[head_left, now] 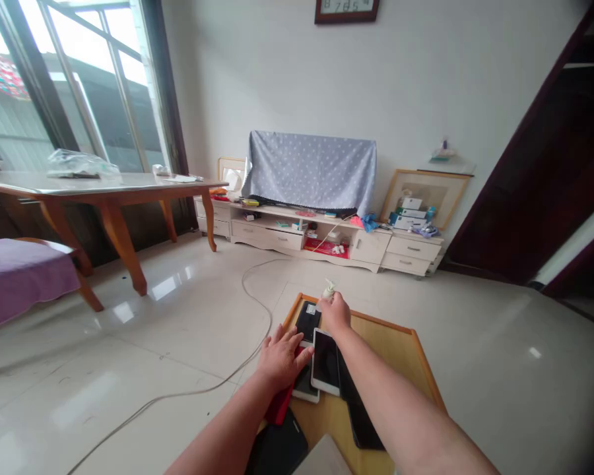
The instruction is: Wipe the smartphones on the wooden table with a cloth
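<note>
Smartphones (325,361) — black and white glass slabs, overlapped on a pale wooden tray (382,336) on glossy white floor tiles (475,369). Left hand (282,359) lies open, flat, apparently steadying them; right hand (335,313) pinches a small pale wrapped item (329,290).

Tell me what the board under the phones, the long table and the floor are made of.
The board looks like light wood with a darker edging strip, matt, though it could be veneer. The table seems to be varnished reddish wood, going by its glossy legs; its shiny top could be glass, but I can't tell. The floor looks like glazed ceramic tile, with mirror-like reflections and straight joints.
</note>
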Available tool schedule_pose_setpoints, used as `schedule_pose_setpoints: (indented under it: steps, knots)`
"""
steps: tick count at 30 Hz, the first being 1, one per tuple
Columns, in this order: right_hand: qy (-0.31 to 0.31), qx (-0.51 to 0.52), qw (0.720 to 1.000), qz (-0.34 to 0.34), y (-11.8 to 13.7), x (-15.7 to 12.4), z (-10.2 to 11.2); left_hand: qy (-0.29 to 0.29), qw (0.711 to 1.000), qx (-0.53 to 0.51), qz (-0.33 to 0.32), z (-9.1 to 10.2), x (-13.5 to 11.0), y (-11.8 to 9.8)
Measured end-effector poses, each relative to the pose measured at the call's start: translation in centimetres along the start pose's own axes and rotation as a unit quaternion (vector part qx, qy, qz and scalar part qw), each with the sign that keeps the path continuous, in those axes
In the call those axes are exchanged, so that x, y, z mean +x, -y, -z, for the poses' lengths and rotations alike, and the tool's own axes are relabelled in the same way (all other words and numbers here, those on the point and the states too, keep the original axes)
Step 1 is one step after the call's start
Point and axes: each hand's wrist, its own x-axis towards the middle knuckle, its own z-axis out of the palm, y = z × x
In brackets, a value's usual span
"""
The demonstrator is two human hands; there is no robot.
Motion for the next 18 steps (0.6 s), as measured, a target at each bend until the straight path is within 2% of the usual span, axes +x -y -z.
schedule_pose_setpoints:
  steps: [8, 13, 18]
  knots:
    - [0.036, 0.029, 0.997, 0.059, 3.5, -1.5, -3.1, 0.016, 1.0, -0.01, -0.005, 0.1, 0.0, 0.1]
    - [0.059, 0.012, 0.996, 0.069, 3.7, -2.8, -4.5, 0.014, 1.0, -0.016, -0.016, 0.4, -0.2, 0.2]
    - [0.06, -0.012, 0.995, 0.075, 3.3, -3.2, -5.1, 0.007, 1.0, -0.019, -0.018, 0.4, -0.1, 0.4]
